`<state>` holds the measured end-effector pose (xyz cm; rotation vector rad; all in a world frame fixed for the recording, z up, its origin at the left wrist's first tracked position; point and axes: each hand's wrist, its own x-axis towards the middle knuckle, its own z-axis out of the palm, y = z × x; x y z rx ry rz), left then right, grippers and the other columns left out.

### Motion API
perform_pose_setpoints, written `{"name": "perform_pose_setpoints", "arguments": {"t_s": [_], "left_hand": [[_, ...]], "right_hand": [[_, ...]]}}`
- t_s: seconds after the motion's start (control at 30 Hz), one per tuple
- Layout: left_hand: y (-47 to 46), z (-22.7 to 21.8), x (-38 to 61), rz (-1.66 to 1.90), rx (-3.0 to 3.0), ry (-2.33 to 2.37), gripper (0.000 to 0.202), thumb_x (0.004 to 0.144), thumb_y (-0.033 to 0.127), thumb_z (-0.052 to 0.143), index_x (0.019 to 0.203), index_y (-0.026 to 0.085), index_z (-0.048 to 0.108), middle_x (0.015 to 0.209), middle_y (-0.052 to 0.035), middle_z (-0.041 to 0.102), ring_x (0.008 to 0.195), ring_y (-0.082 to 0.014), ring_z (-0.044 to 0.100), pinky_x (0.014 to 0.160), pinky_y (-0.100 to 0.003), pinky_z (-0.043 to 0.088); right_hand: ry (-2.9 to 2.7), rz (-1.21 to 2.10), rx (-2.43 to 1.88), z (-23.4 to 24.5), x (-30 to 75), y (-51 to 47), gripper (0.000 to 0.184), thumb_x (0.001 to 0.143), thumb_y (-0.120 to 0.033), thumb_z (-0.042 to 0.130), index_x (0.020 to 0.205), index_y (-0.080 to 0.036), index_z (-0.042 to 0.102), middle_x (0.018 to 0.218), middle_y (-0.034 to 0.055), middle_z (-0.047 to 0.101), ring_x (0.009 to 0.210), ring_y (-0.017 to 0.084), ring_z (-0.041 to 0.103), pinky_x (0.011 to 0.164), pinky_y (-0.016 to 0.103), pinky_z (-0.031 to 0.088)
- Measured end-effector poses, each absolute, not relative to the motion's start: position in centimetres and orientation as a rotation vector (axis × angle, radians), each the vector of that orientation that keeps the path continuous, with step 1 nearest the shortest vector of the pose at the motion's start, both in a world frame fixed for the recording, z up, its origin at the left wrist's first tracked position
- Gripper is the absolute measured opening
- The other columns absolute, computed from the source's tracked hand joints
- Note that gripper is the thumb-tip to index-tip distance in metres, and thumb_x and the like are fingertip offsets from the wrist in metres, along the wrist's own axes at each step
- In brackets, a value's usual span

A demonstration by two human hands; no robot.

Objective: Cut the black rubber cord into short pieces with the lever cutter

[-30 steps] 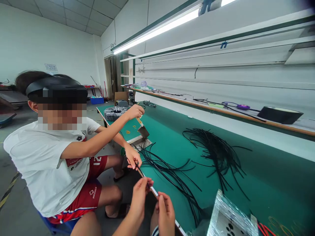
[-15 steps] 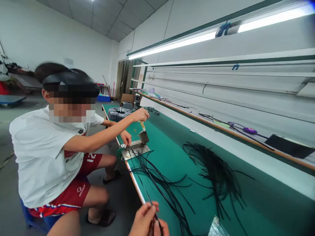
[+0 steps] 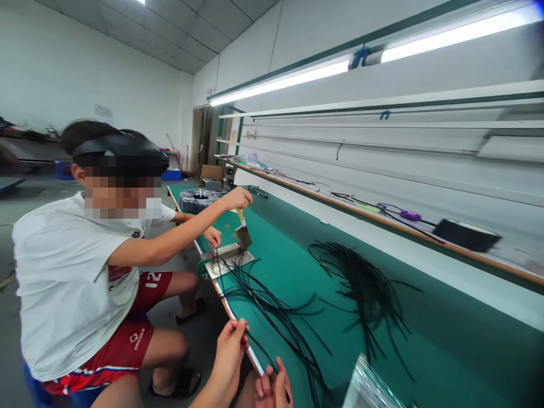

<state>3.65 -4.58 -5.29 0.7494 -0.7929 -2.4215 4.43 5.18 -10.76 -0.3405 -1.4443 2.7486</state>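
Observation:
At the bottom of the view, my left hand pinches a thin black cable above the bench's white front edge. My right hand sits lower, cut off by the frame, with its fingers curled on the same cable. A loose heap of black cables lies on the green bench mat just beyond my hands. A seated co-worker in a white T-shirt and red shorts faces a small metal jig. One of their hands is raised above its yellow-handled lever.
A second heap of black cables lies farther along the mat. A plastic-wrapped item sits at the bottom edge. A cable coil and cardboard box stand at the far end. A wood-edged shelf holds a black roll.
My hands have moved apart, with my left hand rising up the frame. The co-worker's lower hand has moved from the cables up to the jig. The whole view has swung slightly.

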Motion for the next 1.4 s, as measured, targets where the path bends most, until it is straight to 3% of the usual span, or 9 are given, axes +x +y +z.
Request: {"name": "perform_pose_setpoints", "arguments": {"t_s": [0.07, 0.17, 0.33, 0.5, 0.67, 0.83, 1.03, 1.2, 1.4], "left_hand": [[-4.5, -5.6, 4.1, -2.408, 0.711, -0.788, 0.016, 0.078, 0.017, 0.067, 0.063, 0.013, 0.063, 0.063, 0.0032, 0.062, 0.054, -0.0052, 0.052, 0.056, -0.016, 0.041], [-4.6, -5.7, 4.4, -2.429, 0.653, -0.797, 0.023, 0.067, 0.028, 0.08, 0.07, 0.014, 0.063, 0.073, 0.0004, 0.065, 0.061, -0.007, 0.057, 0.06, -0.017, 0.048], [-4.1, -6.0, 4.0, -2.424, 0.727, -0.89, 0.032, 0.062, 0.036, 0.084, 0.071, 0.014, 0.062, 0.076, -0.0012, 0.065, 0.061, -0.0072, 0.058, 0.06, -0.019, 0.051], [-3.0, -5.5, 3.0, -2.401, 0.85, -0.958, 0.038, 0.056, 0.038, 0.085, 0.072, 0.015, 0.059, 0.063, 0.003, 0.059, 0.056, -0.0075, 0.056, 0.055, -0.019, 0.049], [-1.1, -5.4, 2.2, -2.688, 0.656, -1.335, 0.044, 0.056, 0.049, 0.082, 0.071, 0.014, 0.06, 0.061, 0.0018, 0.059, 0.049, -0.0069, 0.053, 0.046, -0.018, 0.044], [1.1, -6.2, 1.2, -2.658, 0.538, -1.553, 0.041, 0.066, 0.054, 0.072, 0.063, 0.016, 0.054, 0.042, 0.0069, 0.045, 0.035, -0.0054, 0.038, 0.037, -0.017, 0.029], [2.4, -6.2, 1.4, -2.628, 0.575, -1.442, 0.038, 0.068, 0.05, 0.069, 0.063, 0.019, 0.048, 0.049, 0.0062, 0.05, 0.043, -0.0073, 0.045, 0.042, -0.018, 0.034], [2.8, -6.5, 1.2, -2.548, 0.628, -1.488, 0.042, 0.063, 0.054, 0.071, 0.059, 0.019, 0.049, 0.046, 0.0055, 0.047, 0.04, -0.007, 0.042, 0.04, -0.018, 0.03], [1.9, -6.4, -0.3, -2.536, 0.664, -1.532, 0.049, 0.06, 0.065, 0.07, 0.059, 0.02, 0.052, 0.043, 0.0045, 0.044, 0.035, -0.0074, 0.038, 0.037, -0.02, 0.026]], "right_hand": [[-1.306, 2.907, -0.355, -10.1, 4.3, 4.8, 0.049, 0.064, -0.064, 0.069, 0.091, -0.024, 0.058, 0.075, 0.0, 0.058, 0.054, 0.01, 0.047, 0.049, 0.028, 0.044], [-1.212, 3.002, -0.387, -8.4, 4.4, 4.7, 0.04, 0.071, -0.054, 0.068, 0.093, -0.022, 0.056, 0.077, -0.0017, 0.055, 0.062, 0.01, 0.05, 0.058, 0.027, 0.046], [-1.133, 2.895, -0.553, -6.3, 4.2, 5.0, 0.035, 0.076, -0.048, 0.065, 0.091, -0.018, 0.054, 0.071, -0.0048, 0.05, 0.058, 0.007, 0.045, 0.053, 0.022, 0.037], [-1.228, 2.658, -0.473, -5.9, 4.1, 5.4, 0.032, 0.079, -0.044, 0.063, 0.079, -0.021, 0.042, 0.061, -0.01, 0.043, 0.052, 0.005, 0.039, 0.052, 0.022, 0.033], [-1.407, 2.488, -0.557, -6.0, 3.5, 6.1, 0.036, 0.083, -0.05, 0.056, 0.074, -0.024, 0.033, 0.053, -0.0116, 0.036, 0.047, 0.007, 0.037, 0.047, 0.023, 0.03], [-1.412, 2.474, -0.625, -6.5, 2.7, 6.7, 0.034, 0.08, -0.054, 0.056, 0.078, -0.023, 0.041, 0.056, -0.0103, 0.038, 0.048, 0.008, 0.037, 0.048, 0.024, 0.034], [-1.624, 2.497, -0.604, -7.1, 2.1, 6.8, 0.059, 0.077, -0.063, 0.054, 0.112, -0.016, 0.059, 0.076, -0.0006, 0.059, 0.064, 0.012, 0.054, 0.059, 0.027, 0.043], [-1.739, 2.491, -0.685, -7.9, 1.4, 7.2, 0.065, 0.07, -0.067, 0.057, 0.104, -0.012, 0.064, 0.073, 0.0034, 0.064, 0.065, 0.017, 0.06, 0.06, 0.03, 0.047], [-1.463, 2.598, -0.834, -7.5, 1.3, 7.7, 0.039, 0.07, -0.053, 0.061, 0.087, -0.018, 0.06, 0.063, -0.0043, 0.054, 0.053, 0.011, 0.048, 0.048, 0.026, 0.037]]}}
